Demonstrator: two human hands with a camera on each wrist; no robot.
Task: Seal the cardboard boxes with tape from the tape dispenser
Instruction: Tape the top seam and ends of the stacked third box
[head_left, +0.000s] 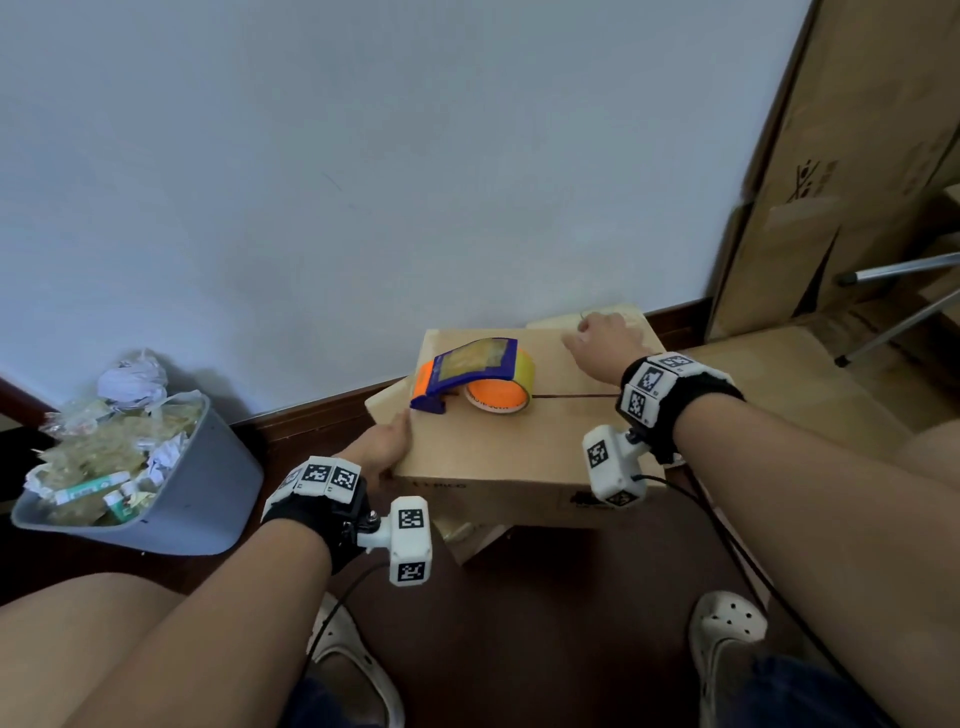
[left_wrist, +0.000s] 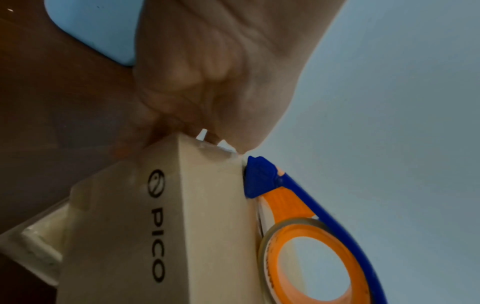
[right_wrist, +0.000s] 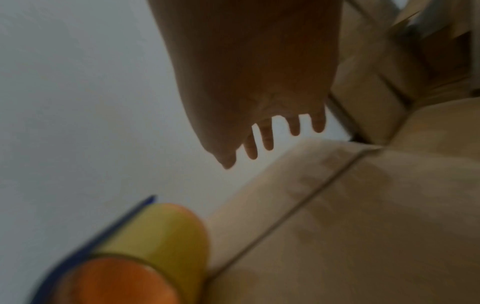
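Left hand (head_left: 382, 447) gripping near-left corner of cardboard box (head_left: 519, 447), probably steadying it. Tape dispenser (head_left: 475, 382) resting on box top by unsealed seam, ready. Farther, right hand (head_left: 605, 338) hovering over far edge, fingers (right_wrist: 267, 142) spread, holding nothing.

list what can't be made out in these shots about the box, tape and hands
- Left hand fingers: head view, hidden behind the box edge.
- Right hand and tape dispenser: right wrist view, blurred.
- Seam taped or not: head view, too small.
- Tape roll: left wrist view, cut off at the bottom edge.
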